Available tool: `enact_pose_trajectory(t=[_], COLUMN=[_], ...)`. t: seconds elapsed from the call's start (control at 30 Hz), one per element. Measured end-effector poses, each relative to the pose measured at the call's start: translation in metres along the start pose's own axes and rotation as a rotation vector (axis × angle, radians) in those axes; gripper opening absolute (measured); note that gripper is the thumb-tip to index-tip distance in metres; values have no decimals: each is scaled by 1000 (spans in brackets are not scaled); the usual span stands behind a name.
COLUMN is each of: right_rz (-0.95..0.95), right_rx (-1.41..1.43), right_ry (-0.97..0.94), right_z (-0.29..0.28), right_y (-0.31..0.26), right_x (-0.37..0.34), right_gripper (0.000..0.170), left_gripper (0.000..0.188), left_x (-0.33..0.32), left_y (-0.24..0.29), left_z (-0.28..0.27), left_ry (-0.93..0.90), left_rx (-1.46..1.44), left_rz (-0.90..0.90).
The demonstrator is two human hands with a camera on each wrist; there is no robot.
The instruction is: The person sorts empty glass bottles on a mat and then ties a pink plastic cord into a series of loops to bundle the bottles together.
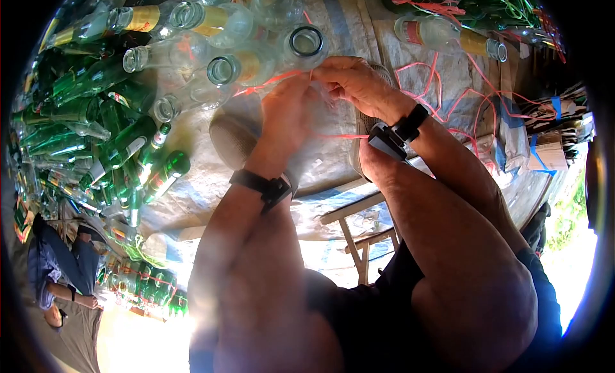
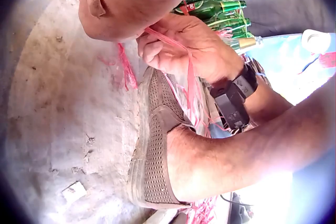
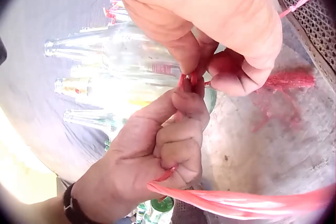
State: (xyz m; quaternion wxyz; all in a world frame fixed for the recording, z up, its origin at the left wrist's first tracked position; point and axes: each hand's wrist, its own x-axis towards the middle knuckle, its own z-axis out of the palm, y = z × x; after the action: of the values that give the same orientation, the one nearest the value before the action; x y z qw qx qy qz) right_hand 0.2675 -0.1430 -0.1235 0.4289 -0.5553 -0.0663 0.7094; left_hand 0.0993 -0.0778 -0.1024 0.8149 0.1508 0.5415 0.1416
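Both hands meet at the side of a cluster of clear glass bottles (image 1: 246, 65) lying on the ground sheet. Between finger and thumb, my left hand (image 1: 288, 113) pinches pink plastic twine (image 3: 193, 77). My right hand (image 1: 355, 84) pinches the same twine, fingertips right against the left ones in the right wrist view. A strand runs from the bottles to the fingers in the head view. Another flat length of twine (image 2: 170, 40) crosses the right hand in the left wrist view. Below the left hand hangs a frayed pink end (image 2: 126, 66).
Green bottles (image 1: 115, 129) are heaped at the left. Another clear bottle (image 1: 435, 33) lies at the upper right, near loose pink twine (image 1: 480, 97). Mesh shoes (image 2: 157, 150) flank the work. A wooden stool (image 1: 359, 235) stands below, and another person (image 1: 64, 264) sits at the far left.
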Motion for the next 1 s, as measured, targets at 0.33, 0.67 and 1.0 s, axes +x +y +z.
enact_pose_trajectory(t=[0.33, 0.67, 1.0], right_rz=[-15, -68, -144], right_rx=[59, 25, -137], right_ry=[-79, -120, -58], right_z=[3, 0, -3], right_y=[-3, -4, -3], right_x=[-7, -1, 5], right_gripper=[18, 16, 17], left_gripper=[13, 13, 10], left_x=[-4, -4, -15], left_y=[-1, -11, -5], left_z=[5, 6, 13], left_ry=[-16, 43, 72], left_rx=[3, 132, 185], left_rz=[59, 197, 313])
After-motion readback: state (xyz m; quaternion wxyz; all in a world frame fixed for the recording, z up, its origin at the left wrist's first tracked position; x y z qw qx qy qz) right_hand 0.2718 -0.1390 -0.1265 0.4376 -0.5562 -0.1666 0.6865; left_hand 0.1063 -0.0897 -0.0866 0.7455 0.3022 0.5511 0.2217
